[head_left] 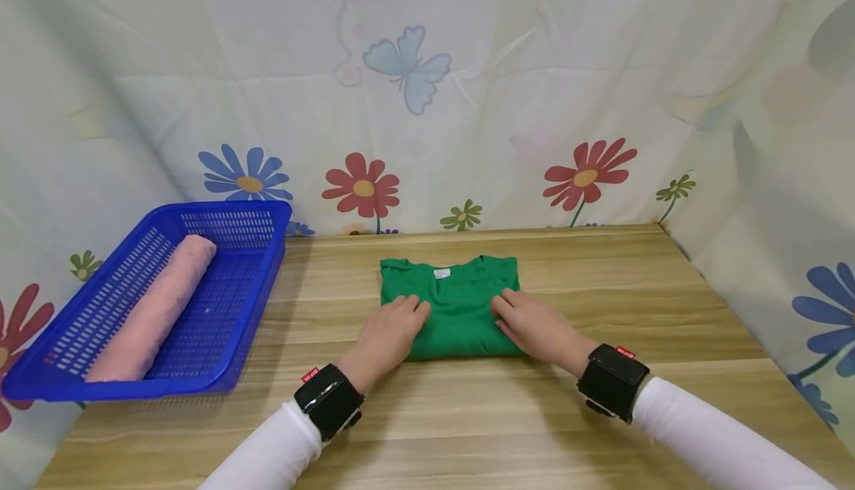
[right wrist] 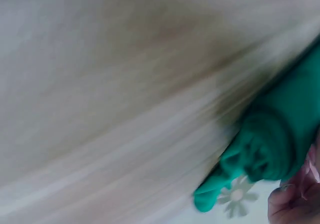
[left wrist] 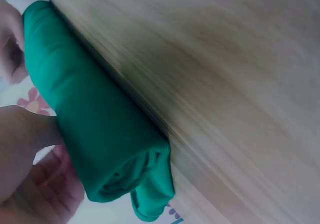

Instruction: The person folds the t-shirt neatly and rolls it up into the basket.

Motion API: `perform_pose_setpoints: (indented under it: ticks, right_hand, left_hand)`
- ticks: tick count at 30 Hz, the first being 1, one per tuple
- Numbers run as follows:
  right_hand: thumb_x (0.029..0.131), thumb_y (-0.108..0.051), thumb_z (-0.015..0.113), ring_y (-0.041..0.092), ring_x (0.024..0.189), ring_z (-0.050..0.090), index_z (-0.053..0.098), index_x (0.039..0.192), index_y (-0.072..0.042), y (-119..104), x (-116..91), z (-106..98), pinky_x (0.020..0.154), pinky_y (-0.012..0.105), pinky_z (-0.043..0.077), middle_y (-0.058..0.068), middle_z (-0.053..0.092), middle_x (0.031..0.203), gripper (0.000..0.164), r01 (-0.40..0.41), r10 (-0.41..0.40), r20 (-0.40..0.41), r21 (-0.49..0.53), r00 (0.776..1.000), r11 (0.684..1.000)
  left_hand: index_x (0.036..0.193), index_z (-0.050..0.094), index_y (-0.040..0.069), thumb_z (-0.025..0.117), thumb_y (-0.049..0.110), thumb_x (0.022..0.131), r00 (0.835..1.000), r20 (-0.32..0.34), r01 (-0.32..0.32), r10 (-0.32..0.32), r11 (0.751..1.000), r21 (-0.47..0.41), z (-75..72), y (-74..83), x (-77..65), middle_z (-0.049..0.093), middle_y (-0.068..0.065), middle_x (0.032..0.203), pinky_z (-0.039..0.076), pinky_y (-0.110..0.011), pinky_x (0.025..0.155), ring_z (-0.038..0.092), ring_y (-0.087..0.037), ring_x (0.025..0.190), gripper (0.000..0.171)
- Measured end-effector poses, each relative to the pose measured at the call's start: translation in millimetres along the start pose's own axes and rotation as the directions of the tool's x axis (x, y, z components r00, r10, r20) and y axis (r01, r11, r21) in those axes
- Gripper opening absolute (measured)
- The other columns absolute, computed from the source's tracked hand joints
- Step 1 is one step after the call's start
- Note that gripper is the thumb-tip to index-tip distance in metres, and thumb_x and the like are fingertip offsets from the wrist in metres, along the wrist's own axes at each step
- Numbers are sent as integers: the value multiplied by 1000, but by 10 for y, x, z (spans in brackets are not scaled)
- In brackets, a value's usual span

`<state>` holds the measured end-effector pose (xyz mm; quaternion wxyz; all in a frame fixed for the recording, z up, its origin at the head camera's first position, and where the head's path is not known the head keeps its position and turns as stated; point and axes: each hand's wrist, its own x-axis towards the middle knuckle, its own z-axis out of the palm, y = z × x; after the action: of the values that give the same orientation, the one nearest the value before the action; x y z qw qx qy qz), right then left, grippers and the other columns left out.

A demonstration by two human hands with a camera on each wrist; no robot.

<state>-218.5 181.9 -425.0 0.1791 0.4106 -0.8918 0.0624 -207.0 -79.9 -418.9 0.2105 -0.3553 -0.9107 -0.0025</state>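
Observation:
A green shirt point(head_left: 461, 319) lies on the wooden table, its near part rolled into a thick roll and its collar end flat at the far side. A small white label point(head_left: 441, 273) shows at the neckline. My left hand point(head_left: 394, 327) holds the roll near its left end with curled fingers; in the left wrist view its thumb touches the green cloth. My right hand point(head_left: 534, 323) holds the roll near its right end, fingers bent. In the right wrist view, which is blurred, the rolled end shows loose layers, and only part of the hand is visible.
A blue plastic basket point(head_left: 250, 341) stands at the left of the table, holding a rolled pink cloth point(head_left: 156, 308) along its left side. Behind the wooden table point(head_left: 454, 430) hangs a pale curtain point(head_left: 501, 104) printed with flowers and a butterfly.

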Motion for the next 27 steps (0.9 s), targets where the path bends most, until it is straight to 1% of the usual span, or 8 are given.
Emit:
perform_pose_setpoints:
  ticks: [3, 9, 13, 15, 18, 20, 23, 27]
  right_hand:
    - [83, -9, 57, 12, 61, 39, 48, 89, -8, -85, 2, -18, 48, 19, 35, 1, 41, 75, 11, 8, -9, -12, -92, 1000, 996]
    - [85, -5, 51, 14, 65, 43, 49, 93, -7, -124, -60, -51, 47, 21, 40, 3, 45, 81, 8, -10, 7, -22, -121, 1000, 993]
    - [85, -19, 54, 12, 67, 46, 51, 96, -10, -117, -87, -43, 51, 22, 43, 1, 47, 86, 14, -10, 7, -19, -121, 1000, 993]
    - [83, -29, 56, 13, 70, 47, 51, 99, -11, -114, -94, -35, 55, 23, 45, 0, 48, 90, 24, -6, 5, -5, -121, 1000, 993]
    - [78, -39, 61, 16, 78, 47, 50, 105, -10, -106, -97, -25, 64, 27, 46, 2, 48, 95, 41, -1, 3, 23, -118, 1000, 993]
    - [75, -41, 63, 18, 83, 47, 49, 109, -9, -97, -94, -14, 70, 30, 46, 4, 49, 99, 49, 8, -3, 41, -119, 999, 993]
    - [75, -40, 65, 20, 86, 47, 49, 111, -8, -89, -87, 2, 75, 32, 44, 5, 49, 101, 51, 18, -11, 60, -130, 998, 991]
    - [76, -35, 64, 19, 83, 47, 50, 108, -7, -93, -77, 12, 73, 31, 44, 5, 51, 99, 45, 11, -3, 63, -130, 998, 991]
  left_hand:
    - [86, 56, 9, 58, -2, 75, 999, -33, -21, 22, 1000, 19, 4, 30, -1, 52, -2, 72, 43, -25, 50, 51, -14, 60, 15]
    - [81, 61, 10, 56, 8, 77, 999, -38, -18, 21, 998, 63, -37, 53, -21, 56, -1, 70, 44, -25, 47, 54, -14, 59, 7]
    - [82, 60, 11, 56, 18, 79, 1000, 10, -1, 1, 999, 36, -65, 48, -27, 57, -1, 71, 45, -26, 48, 55, -14, 61, 10]
    - [86, 59, 11, 60, 28, 78, 999, 53, 11, -12, 1000, 13, -74, 45, -26, 57, -1, 74, 46, -27, 51, 55, -15, 64, 19]
    - [92, 57, 11, 67, 41, 71, 993, 118, 15, -17, 1000, 18, -73, 39, -26, 57, -2, 79, 47, -30, 56, 55, -16, 71, 39]
    - [96, 56, 10, 72, 43, 65, 990, 143, 3, -7, 1000, 31, -64, 35, -24, 56, -3, 81, 47, -30, 58, 55, -17, 73, 48]
    - [96, 55, 10, 76, 39, 60, 990, 139, -14, 4, 998, 66, -45, 31, -14, 56, -3, 81, 47, -30, 58, 54, -17, 72, 51]
    - [95, 56, 10, 75, 35, 64, 993, 115, -15, 4, 995, 97, -28, 31, -10, 57, -3, 80, 47, -29, 56, 55, -17, 71, 44]
